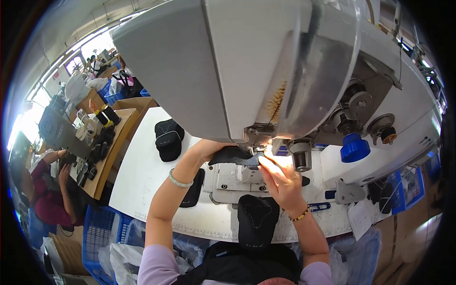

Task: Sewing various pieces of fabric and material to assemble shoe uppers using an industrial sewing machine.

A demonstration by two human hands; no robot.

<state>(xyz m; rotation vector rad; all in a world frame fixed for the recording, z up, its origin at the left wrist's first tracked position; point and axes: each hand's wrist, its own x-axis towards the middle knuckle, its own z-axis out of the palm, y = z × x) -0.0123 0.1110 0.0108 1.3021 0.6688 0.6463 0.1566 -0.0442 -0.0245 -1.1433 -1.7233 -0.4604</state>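
Beneath the head of a large white sewing machine (190,57), a black shoe upper piece (232,155) with a grey patterned part is held up near the lit needle area. My right hand (281,178) pinches its right end between thumb and fingers. At the other end, my left hand (211,149) grips the piece from behind, its fingertips hidden by the piece and the machine head. On the table edge in front of me lies a black stitched piece (259,219). Another dark piece (194,189) lies by my left forearm, partly covered by it.
More black stitched pieces (168,141) are stacked on the white table (135,156) at left. A blue knob (355,147) juts from the machine at right. Blue crates (102,237) stand beside the table. A co-worker in a dark red top (54,190) works at the left bench.
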